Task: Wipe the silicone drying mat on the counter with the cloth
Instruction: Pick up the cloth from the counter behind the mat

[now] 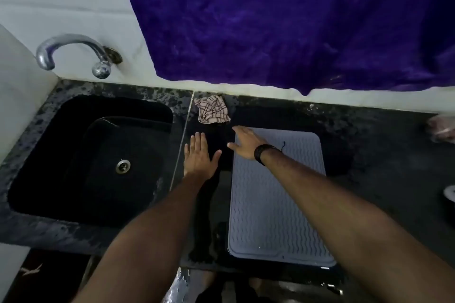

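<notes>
A grey ribbed silicone drying mat (275, 206) lies flat on the dark counter, long side running away from me. A crumpled checked cloth (212, 109) sits against the wall, just beyond the mat's far left corner. My right hand (245, 143) hovers open over that far left corner, fingers stretched toward the cloth but a short gap from it; a dark band is on its wrist. My left hand (200, 155) is open, palm down, on or just above the counter left of the mat. Neither hand holds anything.
A black sink (93, 155) with a metal drain lies to the left, with a chrome tap (73, 53) on the tiled wall above. A purple cloth (295, 19) hangs behind the counter. A pale object (442, 128) and a white rim (450, 193) sit at the right edge.
</notes>
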### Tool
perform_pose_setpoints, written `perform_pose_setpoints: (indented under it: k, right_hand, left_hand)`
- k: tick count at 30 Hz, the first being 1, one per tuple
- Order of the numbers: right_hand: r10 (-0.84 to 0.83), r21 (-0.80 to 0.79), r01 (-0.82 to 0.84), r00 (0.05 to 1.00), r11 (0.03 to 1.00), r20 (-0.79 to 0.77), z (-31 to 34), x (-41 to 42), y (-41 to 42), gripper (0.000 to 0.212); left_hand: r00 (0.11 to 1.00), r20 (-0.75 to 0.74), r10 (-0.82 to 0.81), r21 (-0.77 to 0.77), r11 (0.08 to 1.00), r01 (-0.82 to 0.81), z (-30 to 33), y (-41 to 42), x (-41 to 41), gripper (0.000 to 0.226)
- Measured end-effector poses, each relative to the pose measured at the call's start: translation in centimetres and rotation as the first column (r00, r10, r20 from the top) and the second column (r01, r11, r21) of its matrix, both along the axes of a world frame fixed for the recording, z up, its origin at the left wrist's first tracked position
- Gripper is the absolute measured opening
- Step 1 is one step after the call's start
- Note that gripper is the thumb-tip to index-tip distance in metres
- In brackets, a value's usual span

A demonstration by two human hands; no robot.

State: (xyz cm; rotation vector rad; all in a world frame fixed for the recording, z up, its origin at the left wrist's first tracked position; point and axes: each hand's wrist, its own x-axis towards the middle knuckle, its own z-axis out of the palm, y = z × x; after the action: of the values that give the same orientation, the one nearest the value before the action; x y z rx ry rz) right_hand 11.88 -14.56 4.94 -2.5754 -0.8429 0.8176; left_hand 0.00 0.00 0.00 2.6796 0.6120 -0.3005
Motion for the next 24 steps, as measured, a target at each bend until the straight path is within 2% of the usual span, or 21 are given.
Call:
perform_pose_setpoints:
  k: [5, 8, 15, 21, 24]
  right_hand:
    - [0.019, 0.071, -0.026, 0.995, 0.997, 0.096, -1.4, 3.2, 6.2, 0.073]
    - [0.04, 0.101, -0.058, 0.984, 0.993, 0.172, -2.8, 4.6, 8.9, 0.076]
    - [0.095, -0.001, -0.097, 0.974, 0.995, 0.204, -6.6, 7.1, 12.5, 0.091]
    - [0.06, 0.016, -0.078, 0.87, 0.997, 0.49, -8.3, 7.2, 13.1, 0.065]
    - [-0.011, 0.15, -0.067, 0.883, 0.986, 0.469, -7.9, 8.3, 12.7, 0.059]
  left_hand:
    - [0.999, -0.017, 0.028, -0.024, 0.999, -0.028, -4.6, 0.7, 0.4, 0.083]
    - [0.999, 0.041, 0.019, 0.06, 0.998, -0.022, -6.6, 0.5, -0.6, 0.083]
    - [0.993, 0.105, 0.049, 0.115, 0.992, -0.061, -7.8, 0.0, -0.4, 0.083]
    - [0.993, 0.105, 0.051, 0.123, 0.99, -0.064, -8.2, 0.2, -0.3, 0.083]
    - [0.994, 0.1, 0.049, 0.13, 0.99, -0.062, -8.3, 0.2, -0.3, 0.083]
